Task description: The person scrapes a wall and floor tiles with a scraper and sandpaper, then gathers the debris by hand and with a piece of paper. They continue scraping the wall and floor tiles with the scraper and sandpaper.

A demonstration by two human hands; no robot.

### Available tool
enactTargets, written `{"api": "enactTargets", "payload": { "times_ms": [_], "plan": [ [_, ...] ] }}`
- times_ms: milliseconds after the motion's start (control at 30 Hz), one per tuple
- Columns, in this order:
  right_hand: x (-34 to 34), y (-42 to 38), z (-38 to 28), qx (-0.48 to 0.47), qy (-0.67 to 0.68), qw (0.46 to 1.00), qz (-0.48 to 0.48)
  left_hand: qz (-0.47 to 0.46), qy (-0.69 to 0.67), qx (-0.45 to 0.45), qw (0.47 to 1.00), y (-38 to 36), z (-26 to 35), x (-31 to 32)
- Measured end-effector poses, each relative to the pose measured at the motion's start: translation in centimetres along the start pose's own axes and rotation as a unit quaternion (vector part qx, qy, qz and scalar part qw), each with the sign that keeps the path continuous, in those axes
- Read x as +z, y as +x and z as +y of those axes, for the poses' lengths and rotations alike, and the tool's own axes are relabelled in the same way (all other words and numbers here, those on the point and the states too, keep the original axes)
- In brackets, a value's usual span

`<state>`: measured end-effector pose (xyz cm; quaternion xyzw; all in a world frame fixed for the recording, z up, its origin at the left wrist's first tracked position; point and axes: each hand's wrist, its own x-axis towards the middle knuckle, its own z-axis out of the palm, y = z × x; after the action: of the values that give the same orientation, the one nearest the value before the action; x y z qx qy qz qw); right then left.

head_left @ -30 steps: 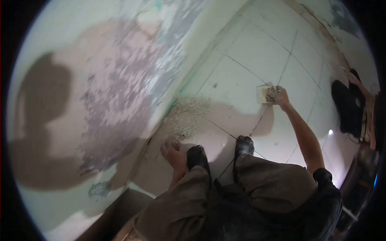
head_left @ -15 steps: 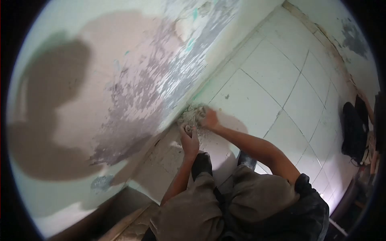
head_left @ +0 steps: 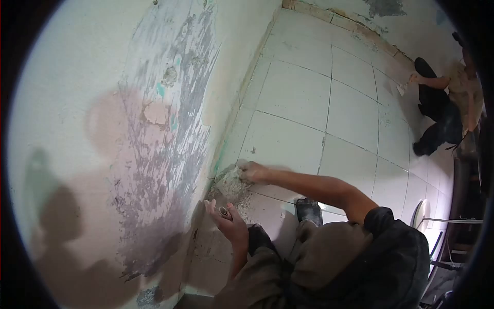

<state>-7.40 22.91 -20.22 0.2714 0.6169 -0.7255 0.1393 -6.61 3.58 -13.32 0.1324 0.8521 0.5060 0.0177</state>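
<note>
A pile of pale crumbly debris (head_left: 230, 185) lies on the tiled floor against the base of the wall. My right hand (head_left: 254, 173) is at the pile's right edge, its fingers curled in; what they hold, if anything, is hidden. Nearer to me, my left hand (head_left: 229, 221) has its fingers around a small rolled, tube-like object (head_left: 224, 211), whose round end faces up. Loose crumbs are scattered on the floor beside that hand.
The scraped wall (head_left: 170, 118) rises on the left, with grey patches and shadows. Large white tiles (head_left: 288, 134) cover the floor. Another person (head_left: 442, 118) crouches at the far right. A round white object (head_left: 422, 213) stands at the lower right.
The view has swung to the right, bringing the other person fully into sight. My hands appear lower and further left in the picture, still at the debris pile.
</note>
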Motion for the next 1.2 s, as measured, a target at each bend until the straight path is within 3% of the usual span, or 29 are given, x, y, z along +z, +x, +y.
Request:
{"api": "enactTargets", "payload": {
  "times_ms": [33, 100, 133, 200, 300, 333, 400, 467, 600, 667, 800, 833, 867, 933, 967, 1000, 1067, 1100, 1200],
  "plan": [
    [-1.2, 0.0, -0.1, 0.000, 0.000, 1.000, 0.001, 0.000, 0.021, 0.026, 0.999, 0.0, 0.3, -0.1],
    [-3.9, -0.2, -0.3, 0.005, 0.061, 0.993, 0.100, 0.002, 0.044, 0.047, 0.998, -0.3, 0.3, -0.3],
    [-6.0, -0.8, -1.1, 0.010, 0.093, 0.993, 0.065, -0.006, 0.023, 0.019, 1.000, -0.4, 0.0, -0.3],
    [-9.7, -0.2, 0.4, -0.067, 0.157, 0.980, 0.106, -0.014, 0.000, -0.009, 1.000, -0.3, -0.1, -0.2],
    [-14.5, -2.7, -0.5, -0.074, 0.218, 0.957, 0.175, -0.029, -0.061, -0.056, 0.996, -0.6, -0.6, -0.3],
    [-15.4, -4.9, -2.1, -0.026, 0.179, 0.958, 0.223, -0.038, -0.035, -0.062, 0.997, -0.6, -1.9, -0.4],
    [-17.5, -7.2, -2.1, -0.123, 0.289, 0.924, 0.216, -0.055, -0.009, -0.068, 0.996, -1.3, -2.3, -0.5],
    [-21.2, -9.6, -1.4, -0.134, 0.309, 0.907, 0.252, -0.037, -0.058, -0.052, 0.996, -1.6, -1.2, -0.1],
    [-25.2, -13.0, 0.4, -0.164, 0.318, 0.883, 0.304, -0.054, -0.025, -0.028, 0.998, -1.9, -2.0, 0.2],
    [-26.9, -13.9, 1.4, -0.175, 0.330, 0.874, 0.310, -0.095, -0.035, -0.021, 0.995, -1.6, -2.2, 0.5],
    [-27.8, -15.2, 1.5, -0.188, 0.380, 0.828, 0.367, -0.058, -0.096, 0.014, 0.994, -1.3, -1.4, 0.6],
    [-28.9, -14.8, 2.6, -0.187, 0.398, 0.812, 0.383, -0.060, -0.056, 0.010, 0.997, -1.3, -0.9, 0.4],
    [-32.0, -14.9, 6.1, -0.210, 0.259, 0.862, 0.382, -0.059, -0.015, 0.006, 0.998, -1.2, -0.5, 0.1],
    [-31.9, -14.7, 5.6, -0.233, 0.228, 0.869, 0.371, -0.035, -0.009, 0.041, 0.999, -1.1, -0.5, 0.1],
    [-29.5, -15.7, 2.9, -0.220, 0.340, 0.840, 0.361, -0.033, 0.006, 0.071, 0.997, -1.1, -0.3, 0.2],
    [-28.6, -15.8, 1.7, -0.209, 0.364, 0.835, 0.356, -0.005, 0.005, 0.065, 0.998, -1.2, 0.1, 0.0],
    [-32.1, -13.9, 5.5, -0.258, 0.140, 0.866, 0.405, 0.003, -0.018, 0.059, 0.998, -1.1, 1.1, 0.2],
    [-31.5, -13.8, 4.0, -0.210, 0.370, 0.831, 0.359, 0.025, -0.022, 0.056, 0.998, -1.0, 1.2, 0.3],
    [-30.6, -13.2, 2.8, -0.219, 0.396, 0.830, 0.326, 0.013, -0.026, 0.071, 0.997, -0.9, 1.1, 0.1]
  ]
}}
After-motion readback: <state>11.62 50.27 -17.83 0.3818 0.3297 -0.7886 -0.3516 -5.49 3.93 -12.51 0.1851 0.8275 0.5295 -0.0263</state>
